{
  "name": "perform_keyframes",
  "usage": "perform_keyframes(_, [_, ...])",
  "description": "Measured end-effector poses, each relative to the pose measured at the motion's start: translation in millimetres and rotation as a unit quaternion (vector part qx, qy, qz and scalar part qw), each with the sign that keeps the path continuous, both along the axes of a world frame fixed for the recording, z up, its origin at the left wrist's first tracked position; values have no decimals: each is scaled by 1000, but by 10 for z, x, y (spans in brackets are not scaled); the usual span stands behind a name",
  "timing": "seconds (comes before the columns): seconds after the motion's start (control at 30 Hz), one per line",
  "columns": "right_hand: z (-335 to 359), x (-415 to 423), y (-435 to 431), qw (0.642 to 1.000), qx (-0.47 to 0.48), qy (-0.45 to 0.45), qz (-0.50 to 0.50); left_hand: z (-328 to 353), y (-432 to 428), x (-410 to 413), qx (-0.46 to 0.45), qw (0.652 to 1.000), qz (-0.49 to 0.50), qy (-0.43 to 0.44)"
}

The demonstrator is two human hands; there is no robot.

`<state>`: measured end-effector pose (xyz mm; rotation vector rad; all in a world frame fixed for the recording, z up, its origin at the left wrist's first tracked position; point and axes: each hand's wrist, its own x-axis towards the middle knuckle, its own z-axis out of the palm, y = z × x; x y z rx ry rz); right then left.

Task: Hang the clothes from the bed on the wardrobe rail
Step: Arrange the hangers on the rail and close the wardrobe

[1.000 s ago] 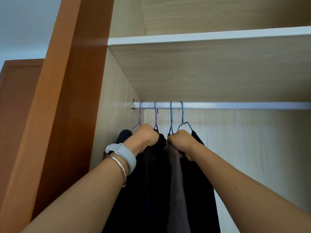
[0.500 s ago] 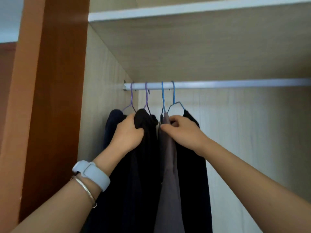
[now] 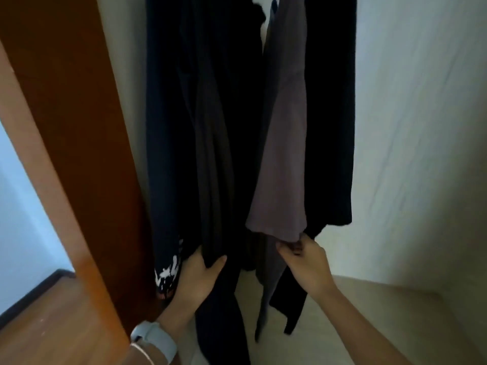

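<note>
Several dark clothes hang inside the wardrobe; the rail and hangers are out of frame above. My left hand [image 3: 200, 277] grips the lower part of a black garment [image 3: 218, 127], thumb and fingers curled round its fabric. To its left hangs a navy garment [image 3: 163, 127] with a white print near its hem. My right hand [image 3: 303, 256] pinches the bottom hem of a grey-brown garment [image 3: 282, 154]. A further black garment [image 3: 329, 114] hangs to the right of that one.
The brown wardrobe door [image 3: 66, 127] stands open at the left, close to my left wrist. The pale back wall of the wardrobe [image 3: 421, 127] and its floor [image 3: 369, 312] lie to the right. Wooden room flooring [image 3: 47, 325] shows at the lower left.
My view has dropped from the rail to the hems. Both hands have slid down from the hanger tops to the lower ends of the garments.
</note>
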<state>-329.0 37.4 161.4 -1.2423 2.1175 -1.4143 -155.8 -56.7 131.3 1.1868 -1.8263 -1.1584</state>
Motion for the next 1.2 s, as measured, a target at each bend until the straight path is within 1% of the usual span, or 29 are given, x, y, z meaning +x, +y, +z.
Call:
perform_keyframes(0.1, [-366,8,-10,997,75,-11,-24,-309,-90,20,29,999,15,-38])
perform_keyframes(0.17, [-497,46,12,994,100,-22,-32,-414,-155,-9,50,996,15,-70])
perform_keyframes(0.2, [-507,66,22,994,107,-14,-33,-417,-193,-26,59,996,26,-69])
perform_keyframes(0.27, [-539,77,26,991,119,-10,-53,-408,-319,-114,88,994,47,-48])
perform_keyframes(0.4, [-515,86,-13,987,134,-6,-93,-276,-485,-355,89,994,70,16])
perform_keyframes(0.5, [-476,76,-39,985,133,-8,-113,-223,-491,-468,111,990,62,60])
perform_keyframes(0.57, [-459,82,-31,982,128,-10,-136,-263,-453,-478,105,992,39,57])
perform_keyframes(0.7, [-508,139,28,980,113,-30,-162,-470,-313,-350,53,999,-5,-5])
perform_keyframes(0.8, [-565,183,53,981,115,-23,-155,-612,-282,-235,34,998,-27,-35])
perform_keyframes(0.9, [-621,194,89,980,111,-37,-160,-708,-266,-152,25,995,-60,-77])
perform_keyframes(1.07, [-845,181,351,976,132,-67,-159,-980,-253,3,40,980,-104,-165])
perform_keyframes(1.2, [-1185,158,843,958,174,-123,-190,-1292,-93,95,86,959,-141,-230])
